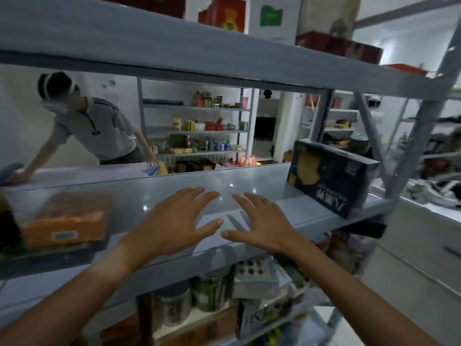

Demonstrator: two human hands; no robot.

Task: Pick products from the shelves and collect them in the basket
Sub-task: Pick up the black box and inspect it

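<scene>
Grey-blue metal shelving unit with flat glossy boards point(249, 178) fills the view, slanted braces on its right side. Upper grey board point(149, 41) carries red cardboard boxes point(222, 13), a white carton with green mark point(272, 18), blurred. Middle board is mostly bare, shiny, light spots reflected on it. Second person in grey short-sleeved zip shirt point(92, 128) leans on the far side of the middle shelf, both hands down on it, blue cloth-like thing by each hand. Behind, a far wall rack with small bottles, cans and packets point(199, 131), too small to tell apart.

Dark navy rectangular cardboard box with yellow round print point(331, 176) stands tilted on its long edge at the right end of the middle shelf, near the slanted brace, right of the right hand, not touched. Orange flat rectangular box with white label point(67, 221) lies at the left end on a dark tray-like base, motion-blurred, apart from the left hand.

Lower shelf under the hands: clear plastic jars with dark lids point(212, 290), a white flat box with red dots point(254, 273), mixed packets, blurred.

Left hand point(179, 221) is open, fingers spread and straight, palm down over the bare shelf middle, holding nothing. Right hand point(259, 221) likewise open, spread, empty, just beside the left, thumbs nearly meeting. Contact with board unclear. Basket not in view.
</scene>
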